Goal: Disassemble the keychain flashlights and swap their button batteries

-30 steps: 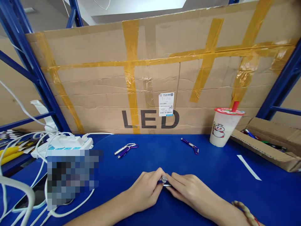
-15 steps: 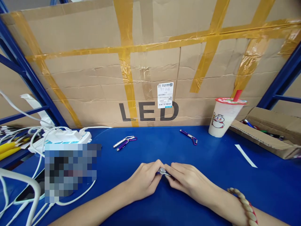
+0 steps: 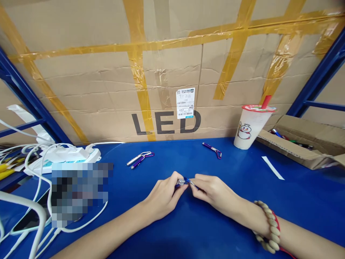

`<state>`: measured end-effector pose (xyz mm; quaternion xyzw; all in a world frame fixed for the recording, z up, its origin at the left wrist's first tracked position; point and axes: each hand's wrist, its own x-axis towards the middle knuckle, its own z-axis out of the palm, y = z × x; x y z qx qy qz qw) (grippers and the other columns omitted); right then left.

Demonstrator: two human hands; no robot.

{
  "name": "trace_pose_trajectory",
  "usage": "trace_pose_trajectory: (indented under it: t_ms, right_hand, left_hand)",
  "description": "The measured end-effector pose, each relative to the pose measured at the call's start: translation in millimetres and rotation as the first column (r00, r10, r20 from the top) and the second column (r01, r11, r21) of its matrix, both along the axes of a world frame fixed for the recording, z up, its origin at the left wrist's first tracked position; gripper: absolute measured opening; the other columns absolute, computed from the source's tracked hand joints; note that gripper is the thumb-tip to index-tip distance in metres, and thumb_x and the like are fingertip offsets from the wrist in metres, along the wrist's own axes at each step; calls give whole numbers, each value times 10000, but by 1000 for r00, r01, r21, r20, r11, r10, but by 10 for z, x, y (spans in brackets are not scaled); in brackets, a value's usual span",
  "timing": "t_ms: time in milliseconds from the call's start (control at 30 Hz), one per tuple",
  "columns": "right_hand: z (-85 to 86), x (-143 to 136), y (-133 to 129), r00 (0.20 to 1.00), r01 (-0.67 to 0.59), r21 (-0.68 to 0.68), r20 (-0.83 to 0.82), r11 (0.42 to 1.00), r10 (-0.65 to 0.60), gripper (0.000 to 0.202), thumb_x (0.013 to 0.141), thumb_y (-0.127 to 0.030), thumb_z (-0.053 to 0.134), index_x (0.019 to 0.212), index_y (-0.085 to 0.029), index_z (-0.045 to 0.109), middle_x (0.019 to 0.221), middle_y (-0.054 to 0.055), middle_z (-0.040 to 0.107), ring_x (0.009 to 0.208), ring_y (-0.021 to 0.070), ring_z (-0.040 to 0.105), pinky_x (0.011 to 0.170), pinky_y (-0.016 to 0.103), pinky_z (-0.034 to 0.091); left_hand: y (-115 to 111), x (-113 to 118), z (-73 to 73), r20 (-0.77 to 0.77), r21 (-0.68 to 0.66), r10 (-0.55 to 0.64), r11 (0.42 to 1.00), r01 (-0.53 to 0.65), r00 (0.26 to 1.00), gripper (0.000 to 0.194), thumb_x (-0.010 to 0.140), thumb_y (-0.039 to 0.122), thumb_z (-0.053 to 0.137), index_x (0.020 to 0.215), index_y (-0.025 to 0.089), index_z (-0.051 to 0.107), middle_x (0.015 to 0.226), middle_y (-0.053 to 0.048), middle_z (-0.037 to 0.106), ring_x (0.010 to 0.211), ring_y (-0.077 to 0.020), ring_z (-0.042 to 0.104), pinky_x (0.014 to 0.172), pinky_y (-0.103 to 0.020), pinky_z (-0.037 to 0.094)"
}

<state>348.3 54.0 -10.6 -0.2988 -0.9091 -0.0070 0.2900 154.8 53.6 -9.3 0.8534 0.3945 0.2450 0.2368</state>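
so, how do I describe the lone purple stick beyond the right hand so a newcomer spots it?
Start at the LED-lettered cardboard panel behind the blue tabletop. On the tabletop, between panel and right hand, left of the drink cup, lies a slim purple stick with a clip at one end. It lies alone, unlike the paired purple stick farther left, beside a silver one.

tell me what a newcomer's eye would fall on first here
Probably the taped cardboard panel with its big black LED lettering, standing behind the blue tabletop. Next, the snowman-printed drink cup with a red straw, at the tabletop's right rear. Then, at lower centre, the left hand holding a small clear-ended piece, close beside the right hand with a blue-and-silver one.
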Motion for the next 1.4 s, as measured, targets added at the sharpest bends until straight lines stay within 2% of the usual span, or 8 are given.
trace_pose_trajectory:
  t_ms: [100,200,300,500,733,900,1100,1400]
  right_hand:
    - [14,37,17,999,28,-93,-31,995,-31,446,992,-312,273,687,-142,552,600,-4,460,517,99,419,496,216,366]
    - [32,43,-3,998,60,-85,-25,995,-62,398,991,-321,267,924,-124,606,716,33,545,618,127,504,564,231,425]
    - [49,23,-33,999,42,-36,11,998,-42,387,989,-320,274,1151,-111,556,825,63,582,709,146,546,625,247,463]
    - [88,-15,-81,999,21,-11,37,1000,-21,390,990,-318,268,1137,-128,576,762,36,556,645,127,522,582,221,447]
    - [102,-11,-96,995,61,-66,81,996,-56,425,987,-358,262,1224,-111,512,843,59,570,693,135,550,594,224,469]
    - [85,-23,-103,988,50,53,141,997,-57,412,992,-324,251,1164,-83,538,766,54,577,632,146,537,556,248,453]
    - [5,-70,-114,989,15,189,143,982,-42,384,989,-262,269,842,-108,589,662,42,559,561,147,509,532,264,412]
    - [10,-94,-92,996,-4,246,86,969,-18,374,986,-214,276,772,-123,569,619,26,528,532,134,444,515,247,364]
  left_hand:
    - [-9,3,19,-5,-32,7,999,-7,1000,130,917,348,370,875,226,352,683,56,498,530,-106,456,541,-219,317]
    - [-11,2,32,32,-52,31,998,-29,999,156,910,363,378,853,223,340,668,60,483,529,-101,438,536,-217,302]
    - [-4,-8,39,89,-82,51,996,-44,995,170,911,366,372,836,217,337,665,58,478,527,-95,425,528,-216,296]
    - [20,-36,15,109,-96,-26,995,37,994,150,931,329,332,840,212,356,675,52,463,569,-97,422,563,-227,305]
    - [62,-30,-69,128,-72,-55,995,65,990,166,930,310,319,792,220,293,673,55,389,554,-94,331,540,-227,280]
    - [63,-13,-52,123,-53,-79,995,86,989,161,947,271,274,798,221,306,711,45,414,585,-97,366,578,-225,303]
    - [37,-7,-21,79,-28,-97,995,100,992,156,941,246,307,792,220,343,671,54,430,568,-95,400,573,-209,307]
    - [45,-23,-40,69,37,-110,993,108,991,139,902,172,341,771,216,353,675,48,463,574,-95,426,576,-192,324]
